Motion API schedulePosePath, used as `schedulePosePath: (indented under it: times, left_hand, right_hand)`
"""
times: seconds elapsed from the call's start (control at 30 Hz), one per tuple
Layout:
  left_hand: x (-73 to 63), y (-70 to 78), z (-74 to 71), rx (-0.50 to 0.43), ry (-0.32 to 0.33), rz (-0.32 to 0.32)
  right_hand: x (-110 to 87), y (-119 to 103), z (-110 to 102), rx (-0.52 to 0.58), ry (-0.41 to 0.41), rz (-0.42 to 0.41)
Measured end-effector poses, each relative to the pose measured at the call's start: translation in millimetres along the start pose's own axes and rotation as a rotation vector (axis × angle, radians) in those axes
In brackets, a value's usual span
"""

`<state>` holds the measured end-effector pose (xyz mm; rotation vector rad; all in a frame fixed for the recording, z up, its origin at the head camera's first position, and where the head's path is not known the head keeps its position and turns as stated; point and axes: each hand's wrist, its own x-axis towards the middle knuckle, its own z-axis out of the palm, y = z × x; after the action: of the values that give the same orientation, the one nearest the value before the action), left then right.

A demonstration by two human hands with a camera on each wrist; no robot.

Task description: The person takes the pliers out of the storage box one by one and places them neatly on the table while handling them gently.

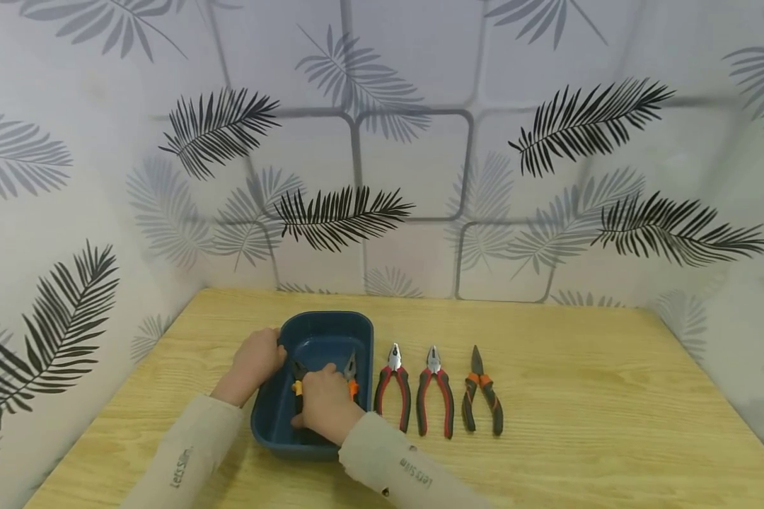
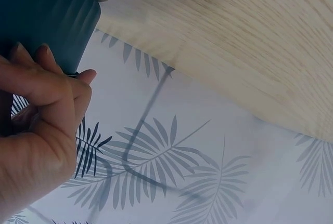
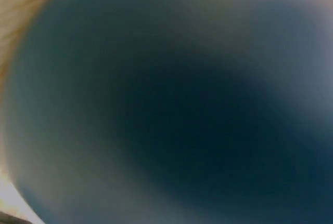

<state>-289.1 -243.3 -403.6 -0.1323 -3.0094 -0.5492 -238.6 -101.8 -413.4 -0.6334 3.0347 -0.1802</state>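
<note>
At the far left corner of a blue plastic bin [image 1: 267, 433], my left hand [image 1: 259, 359] grips the rim. The left wrist view shows the left hand's curled fingers [image 2: 57, 99] against the bin's ribbed outer wall [image 2: 62, 21]. My right hand [image 1: 326, 404] reaches down inside the bin, over two pairs of pliers. Pliers with yellow-and-black handles [image 1: 298, 388] lie at its left, and pliers with orange handles [image 1: 353, 388] at its right. The right hand covers much of both, and I cannot tell whether it grips either. The right wrist view is mostly blurred dark blue.
Right of the bin, three pliers lie in a row on the wooden table [image 1: 586, 396], jaws away from me: red-and-black combination pliers [image 1: 404, 389], a similar pair [image 1: 446, 392], and long-nose pliers with orange-and-black handles [image 1: 495, 410]. A leaf-patterned wall [image 1: 414, 261] stands behind.
</note>
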Motion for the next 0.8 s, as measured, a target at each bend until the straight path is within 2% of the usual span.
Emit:
schedulePosePath:
  times: [0.13, 0.27, 0.4, 0.6, 0.8]
  left_hand:
    - [-0.2, -0.2, 0.1, 0.002, 0.014, 0.020]
    - [-0.4, 0.0, -0.2, 0.007, 0.015, 0.016]
    - [-0.3, -0.1, 0.4, 0.006, 0.010, 0.007]
    - [-1.4, 0.1, 0.6, -0.001, 0.010, -0.008]
    - [-0.7, 1.2, 0.3, 0.010, -0.005, -0.016]
  right_hand:
    - [-0.6, 6, -5, 0.131, -0.036, -0.006]
    - [-2.8, 9, -6, 0.173, -0.034, 0.021]
    - [-6.0, 12, -7, 0.236, 0.006, 0.042]
    - [-11.5, 17, -13, 0.289, 0.073, 0.022]
    - [-17.8, 25, -20, 0.416, 0.131, 0.028]
